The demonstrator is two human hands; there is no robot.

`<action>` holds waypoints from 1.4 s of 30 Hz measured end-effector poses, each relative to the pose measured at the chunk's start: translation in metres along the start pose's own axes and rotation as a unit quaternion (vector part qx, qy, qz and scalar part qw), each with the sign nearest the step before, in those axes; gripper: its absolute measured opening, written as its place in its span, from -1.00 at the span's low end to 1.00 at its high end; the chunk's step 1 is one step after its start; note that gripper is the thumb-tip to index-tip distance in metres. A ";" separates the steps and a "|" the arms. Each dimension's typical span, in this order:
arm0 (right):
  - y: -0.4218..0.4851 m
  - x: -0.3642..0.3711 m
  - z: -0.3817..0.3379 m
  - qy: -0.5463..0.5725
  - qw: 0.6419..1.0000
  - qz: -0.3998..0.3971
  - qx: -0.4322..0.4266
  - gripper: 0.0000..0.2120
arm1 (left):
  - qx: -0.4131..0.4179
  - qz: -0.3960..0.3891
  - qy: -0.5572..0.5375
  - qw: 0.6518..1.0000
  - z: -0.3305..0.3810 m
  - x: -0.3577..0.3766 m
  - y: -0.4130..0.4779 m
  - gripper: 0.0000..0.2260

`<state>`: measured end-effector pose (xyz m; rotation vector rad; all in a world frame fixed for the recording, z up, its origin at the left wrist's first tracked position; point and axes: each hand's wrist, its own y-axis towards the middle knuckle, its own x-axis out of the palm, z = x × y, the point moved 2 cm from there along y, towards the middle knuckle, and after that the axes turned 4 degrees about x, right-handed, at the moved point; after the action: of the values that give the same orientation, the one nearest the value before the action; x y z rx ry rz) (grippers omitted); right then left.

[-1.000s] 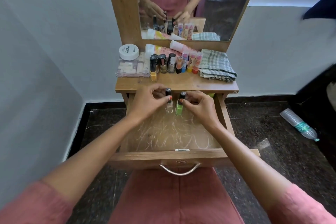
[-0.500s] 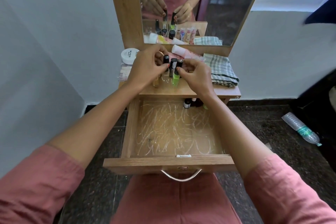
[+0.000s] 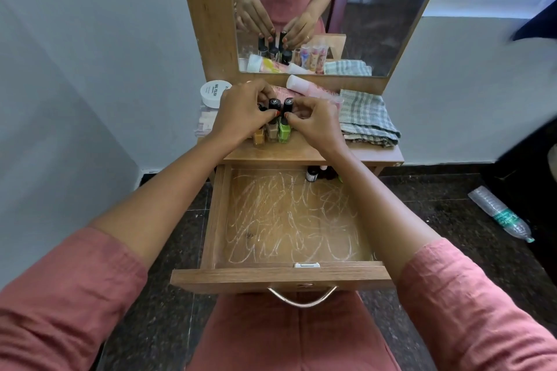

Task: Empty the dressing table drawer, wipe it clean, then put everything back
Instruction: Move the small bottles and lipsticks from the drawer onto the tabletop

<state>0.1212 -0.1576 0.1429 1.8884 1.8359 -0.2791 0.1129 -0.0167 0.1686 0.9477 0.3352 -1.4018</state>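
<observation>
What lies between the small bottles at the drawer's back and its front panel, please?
Only bare, pale-scribbled drawer floor, as the head view shows.

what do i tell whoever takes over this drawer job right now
Left hand pinches the beige polish bottle; right hand pinches the green polish bottle, both at the front of the table top.
Drawer open, mostly emptied; small bottles at its back right.
Left to do: take those out, wipe off the white scribbles with the checked cloth, put everything back.
</observation>
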 end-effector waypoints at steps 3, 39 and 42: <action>0.000 0.004 0.001 -0.006 1.000 -0.009 0.004 -0.76 | -0.003 -0.005 0.015 1.000 -0.001 0.000 0.000 -0.83; -0.097 -0.044 0.056 -0.034 0.995 0.044 0.084 -0.94 | 0.108 -0.064 -0.021 0.992 0.026 0.034 -0.102 -0.89; -0.103 -0.040 0.071 -0.083 0.989 0.021 0.117 -0.88 | 0.096 -0.121 -0.012 0.988 0.021 0.056 -0.113 -0.91</action>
<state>0.0301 -0.2291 0.0802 1.9891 1.7104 -0.6431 0.0126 -0.0578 0.1015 1.0734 0.3081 -1.6890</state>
